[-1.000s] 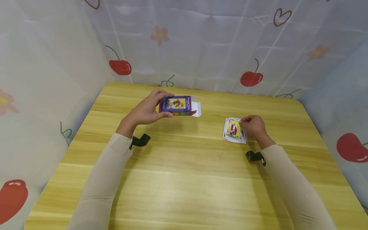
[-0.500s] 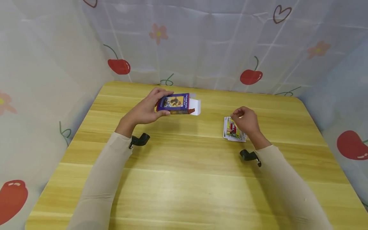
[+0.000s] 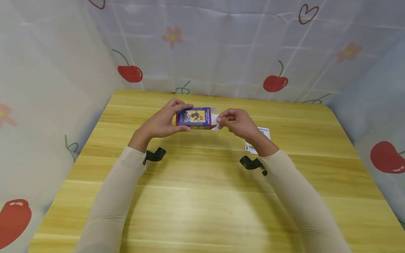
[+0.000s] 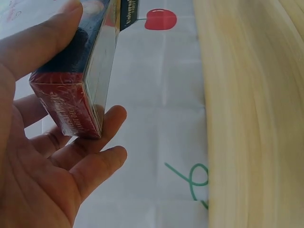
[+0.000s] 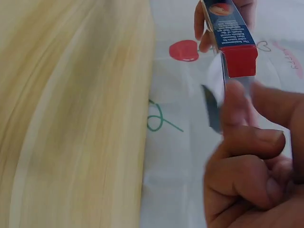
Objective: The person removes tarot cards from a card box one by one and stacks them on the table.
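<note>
My left hand grips a blue and red tarot card box above the table, thumb on the near side and fingers on the far side. The box's picture face is up in the head view and its right end is open. At that end my right hand has its thumb and a finger on the white end flap, pinching it. A small side flap sticks out in the right wrist view. Partly hidden behind my right wrist, a small pile of tarot cards lies on the table.
The yellow wood-grain table spreads beneath both arms. A pale curtain with cherries, hearts and flowers closes off its back. A black wrist mount hangs under each wrist, the left mount and the right mount.
My right hand has left the card pile and moved left to the box's open end, where it meets the flap. The left hand has kept the box nearly in place.
</note>
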The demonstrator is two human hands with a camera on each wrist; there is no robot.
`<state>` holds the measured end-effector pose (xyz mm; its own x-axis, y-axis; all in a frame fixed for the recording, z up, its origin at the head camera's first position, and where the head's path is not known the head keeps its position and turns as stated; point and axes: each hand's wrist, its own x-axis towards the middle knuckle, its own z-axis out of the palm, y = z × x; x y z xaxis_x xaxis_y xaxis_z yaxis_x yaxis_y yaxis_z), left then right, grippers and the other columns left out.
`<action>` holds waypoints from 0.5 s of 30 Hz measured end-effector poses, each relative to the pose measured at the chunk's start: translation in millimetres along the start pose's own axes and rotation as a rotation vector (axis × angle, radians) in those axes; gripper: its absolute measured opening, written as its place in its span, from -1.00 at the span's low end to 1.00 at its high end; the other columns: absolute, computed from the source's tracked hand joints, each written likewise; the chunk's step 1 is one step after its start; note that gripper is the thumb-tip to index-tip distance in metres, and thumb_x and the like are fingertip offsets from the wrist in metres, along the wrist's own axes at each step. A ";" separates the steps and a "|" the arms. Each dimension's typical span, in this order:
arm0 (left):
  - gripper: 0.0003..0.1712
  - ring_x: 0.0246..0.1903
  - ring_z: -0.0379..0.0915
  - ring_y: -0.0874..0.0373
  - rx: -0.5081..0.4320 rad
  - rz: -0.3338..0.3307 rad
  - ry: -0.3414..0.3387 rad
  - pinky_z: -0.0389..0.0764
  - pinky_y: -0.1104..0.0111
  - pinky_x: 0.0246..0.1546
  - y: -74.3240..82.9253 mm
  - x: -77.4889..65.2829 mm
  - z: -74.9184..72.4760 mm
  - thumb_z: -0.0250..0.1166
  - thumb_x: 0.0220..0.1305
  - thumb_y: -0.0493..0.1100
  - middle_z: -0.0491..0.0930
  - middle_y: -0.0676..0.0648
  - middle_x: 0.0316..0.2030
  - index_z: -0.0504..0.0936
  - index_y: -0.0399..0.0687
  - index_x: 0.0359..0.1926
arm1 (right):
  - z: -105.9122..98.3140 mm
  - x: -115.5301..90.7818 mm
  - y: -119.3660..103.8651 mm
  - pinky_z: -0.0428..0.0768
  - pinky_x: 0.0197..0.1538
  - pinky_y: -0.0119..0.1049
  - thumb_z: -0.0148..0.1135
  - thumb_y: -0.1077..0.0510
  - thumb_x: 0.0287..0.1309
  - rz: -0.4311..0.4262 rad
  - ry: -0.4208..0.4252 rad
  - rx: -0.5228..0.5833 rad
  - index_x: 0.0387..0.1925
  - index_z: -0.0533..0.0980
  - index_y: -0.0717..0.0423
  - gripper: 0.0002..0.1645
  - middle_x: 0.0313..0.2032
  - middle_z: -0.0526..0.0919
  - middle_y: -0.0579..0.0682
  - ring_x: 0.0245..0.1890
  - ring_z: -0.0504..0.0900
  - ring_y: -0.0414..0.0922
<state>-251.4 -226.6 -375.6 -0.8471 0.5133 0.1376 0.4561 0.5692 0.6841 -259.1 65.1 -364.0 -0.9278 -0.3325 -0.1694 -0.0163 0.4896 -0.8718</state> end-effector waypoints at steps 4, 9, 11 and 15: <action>-0.15 0.14 0.31 -0.01 0.010 0.017 -0.021 0.47 0.07 0.21 1.1 -0.3 1.4 0.47 0.13 0.05 0.25 -0.10 0.23 0.36 0.06 0.41 | 4.7 10.6 -5.2 0.13 -0.60 -0.34 0.20 -0.03 0.34 0.108 -0.140 -0.032 -0.13 0.58 0.16 -0.68 -0.42 0.75 -0.02 -0.72 0.18 -0.22; -0.19 0.15 0.32 0.01 0.022 0.048 -0.036 0.46 0.08 0.19 3.4 -0.9 0.4 0.46 0.16 0.01 0.27 -0.08 0.24 0.36 0.05 0.40 | 8.4 17.3 -8.9 0.09 -0.60 -0.35 0.22 -0.04 0.30 0.191 -0.171 -0.086 -0.26 0.63 0.18 -0.66 -0.49 0.72 -0.05 -0.74 0.14 -0.22; -0.19 0.15 0.32 0.01 0.016 0.054 -0.038 0.45 0.05 0.19 4.2 -1.6 -0.6 0.46 0.16 -0.02 0.27 -0.09 0.23 0.36 0.03 0.40 | 9.9 18.6 -9.7 0.09 -0.59 -0.35 0.23 -0.03 0.28 0.198 -0.176 -0.104 -0.29 0.65 0.18 -0.66 -0.49 0.72 -0.05 -0.73 0.15 -0.22; -0.20 0.16 0.32 -0.01 0.011 0.050 -0.041 0.45 0.01 0.21 4.8 -2.8 -2.5 0.46 0.17 -0.05 0.27 -0.09 0.23 0.36 0.03 0.40 | 11.3 18.5 -10.4 0.10 -0.58 -0.35 0.23 0.00 0.24 0.195 -0.177 -0.118 -0.30 0.68 0.14 -0.71 -0.46 0.74 -0.04 -0.73 0.16 -0.23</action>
<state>-247.4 -226.9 -370.9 -0.8114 0.5672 0.1414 0.5004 0.5489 0.6696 -271.9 44.7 -363.3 -0.8383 -0.3533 -0.4153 0.1029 0.6454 -0.7568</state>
